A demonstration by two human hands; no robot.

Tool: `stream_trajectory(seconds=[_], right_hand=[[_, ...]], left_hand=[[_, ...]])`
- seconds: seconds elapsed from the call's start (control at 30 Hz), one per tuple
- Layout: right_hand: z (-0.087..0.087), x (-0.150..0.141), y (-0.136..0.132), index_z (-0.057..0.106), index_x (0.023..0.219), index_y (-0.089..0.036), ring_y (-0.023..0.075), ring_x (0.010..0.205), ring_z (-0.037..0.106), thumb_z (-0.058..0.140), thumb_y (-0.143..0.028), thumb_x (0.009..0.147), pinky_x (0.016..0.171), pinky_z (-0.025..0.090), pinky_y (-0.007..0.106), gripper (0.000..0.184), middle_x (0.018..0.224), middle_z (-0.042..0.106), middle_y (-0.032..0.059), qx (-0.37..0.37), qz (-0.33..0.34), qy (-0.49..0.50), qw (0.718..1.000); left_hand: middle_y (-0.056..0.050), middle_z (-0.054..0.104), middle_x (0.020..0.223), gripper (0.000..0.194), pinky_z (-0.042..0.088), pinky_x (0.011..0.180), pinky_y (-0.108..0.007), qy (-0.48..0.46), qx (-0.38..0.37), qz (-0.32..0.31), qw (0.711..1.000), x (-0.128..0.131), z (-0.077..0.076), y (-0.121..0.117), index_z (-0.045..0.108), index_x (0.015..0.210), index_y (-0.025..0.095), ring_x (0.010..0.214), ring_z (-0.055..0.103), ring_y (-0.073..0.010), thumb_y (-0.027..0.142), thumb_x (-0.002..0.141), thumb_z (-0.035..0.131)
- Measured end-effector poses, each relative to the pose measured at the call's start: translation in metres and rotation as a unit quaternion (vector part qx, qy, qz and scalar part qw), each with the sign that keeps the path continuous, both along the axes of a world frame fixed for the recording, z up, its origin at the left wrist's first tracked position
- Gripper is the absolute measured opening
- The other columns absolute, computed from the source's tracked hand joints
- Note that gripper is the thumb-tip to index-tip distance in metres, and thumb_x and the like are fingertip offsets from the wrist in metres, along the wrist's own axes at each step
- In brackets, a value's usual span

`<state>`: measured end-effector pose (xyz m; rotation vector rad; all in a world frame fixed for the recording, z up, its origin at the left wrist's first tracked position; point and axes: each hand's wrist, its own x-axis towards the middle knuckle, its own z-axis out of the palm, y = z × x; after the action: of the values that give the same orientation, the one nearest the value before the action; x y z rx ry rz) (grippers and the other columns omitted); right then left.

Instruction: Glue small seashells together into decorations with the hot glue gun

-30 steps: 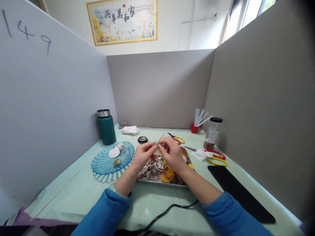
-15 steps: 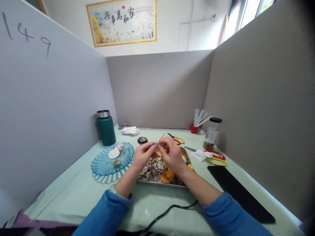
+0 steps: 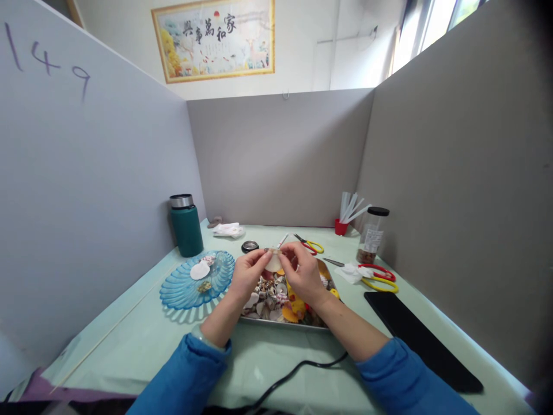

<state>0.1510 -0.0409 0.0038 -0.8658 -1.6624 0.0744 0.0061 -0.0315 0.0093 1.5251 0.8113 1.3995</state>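
A pale, fan-shaped seashell [image 3: 273, 263] is held up between my two hands, over the far part of a metal tray [image 3: 285, 325]. My left hand [image 3: 248, 274] pinches its left edge between thumb and fingers; small darker bits sit along the shell's top edge, too small to name. On the other side, my right hand [image 3: 302, 274] pinches the right edge. Below lie many small shells [image 3: 270, 297] and some yellow and orange pieces [image 3: 295, 305] in the tray. My forearms and hands hide part of it.
At left are a blue scalloped plate [image 3: 173, 291] bearing a white shell [image 3: 200, 270] and a green bottle [image 3: 186, 230]. Scissors [image 3: 380, 278], a tissue [image 3: 352, 272], a lidded jar [image 3: 371, 236] and a black mat [image 3: 419, 340] lie right. A black cable [image 3: 298, 367] crosses the front.
The shell has been tilted: half a second ago it showed only as a thin edge between my fingertips, and now its broad pale face is in view. My hands have barely shifted.
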Motion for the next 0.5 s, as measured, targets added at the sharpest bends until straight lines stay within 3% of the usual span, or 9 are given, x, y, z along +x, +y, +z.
stream_trajectory(seconds=[0.13,0.3,0.4,0.5], right_hand=[[-0.003,-0.001,0.001,0.054,0.091,-0.019,0.0137,0.067,0.054,0.050,-0.025,0.085,0.062,0.044,0.025,0.009,0.080,0.057,0.0027,-0.025,0.007,0.014,1.000],[0.000,0.001,0.003,0.052,0.100,-0.019,0.0127,0.065,0.054,0.046,-0.030,0.089,0.061,0.042,0.024,0.017,0.080,0.059,0.0022,-0.048,0.007,0.014,0.999],[0.014,0.015,0.004,0.057,0.091,-0.020,0.0137,0.068,0.055,0.045,-0.030,0.089,0.062,0.040,0.025,0.016,0.079,0.062,0.0022,-0.061,-0.013,-0.085,0.994],[0.028,0.041,0.003,0.062,0.076,-0.021,0.0153,0.063,0.055,0.057,-0.034,0.080,0.055,0.034,0.025,0.014,0.069,0.063,0.0012,-0.131,-0.029,-0.252,0.958]], left_hand=[[0.000,0.059,0.061,0.031,0.041,0.044,-0.020,-0.007,-0.012,-0.016,1.000,-0.001,-0.001,0.001,0.064,0.076,0.013,0.044,0.054,-0.0091,0.043,0.072,0.063],[-0.001,0.061,0.064,0.037,0.044,0.042,-0.020,-0.047,-0.079,-0.017,0.996,-0.001,-0.003,0.004,0.063,0.078,0.012,0.041,0.055,-0.0087,0.047,0.067,0.067],[-0.001,0.061,0.062,0.040,0.046,0.043,-0.020,-0.071,-0.108,0.009,0.991,-0.003,-0.005,0.009,0.063,0.080,0.012,0.042,0.056,-0.0092,0.048,0.063,0.069],[0.000,0.061,0.060,0.040,0.047,0.044,-0.021,-0.083,-0.125,0.032,0.988,-0.004,-0.007,0.012,0.062,0.080,0.013,0.043,0.057,-0.0103,0.048,0.062,0.070]])
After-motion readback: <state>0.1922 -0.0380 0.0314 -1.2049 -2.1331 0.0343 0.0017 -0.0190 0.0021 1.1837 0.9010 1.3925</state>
